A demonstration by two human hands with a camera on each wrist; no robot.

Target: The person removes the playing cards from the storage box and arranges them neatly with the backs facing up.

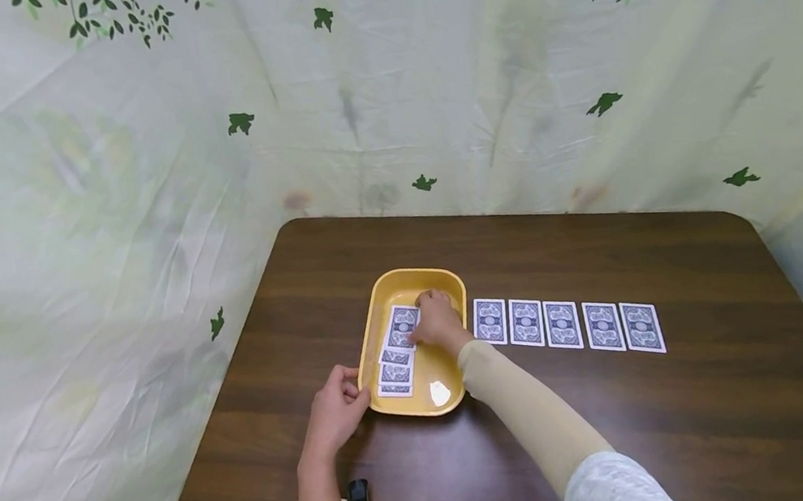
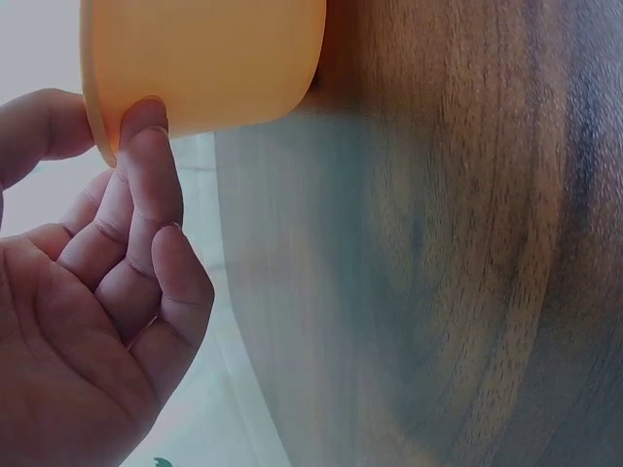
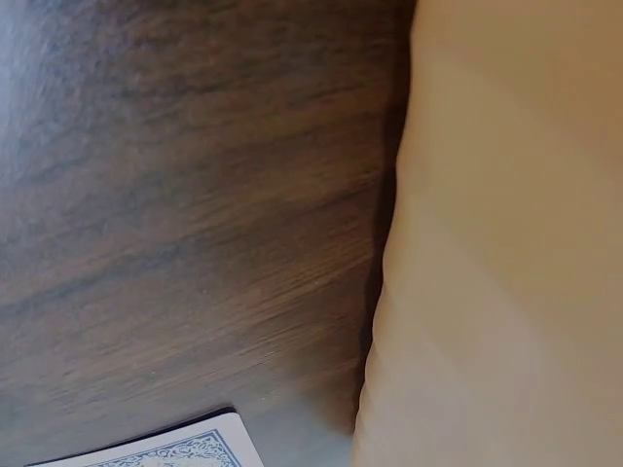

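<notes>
A yellow tray stands on the table at the middle of the head view. My left hand pinches its rim at the near left corner; in the left wrist view the thumb and fingers sit on either side of the tray's edge. Inside the tray, several face-down playing cards overlap in a column along the left side. My right hand reaches over the right wall and pinches the uppermost playing card at its right edge. The right wrist view shows the sleeve, not the fingers.
Right of the tray, several face-down cards lie in a row on the brown wooden table. One card's corner appears in the right wrist view. A small black object is beside my left wrist. Leaf-printed curtains surround the table.
</notes>
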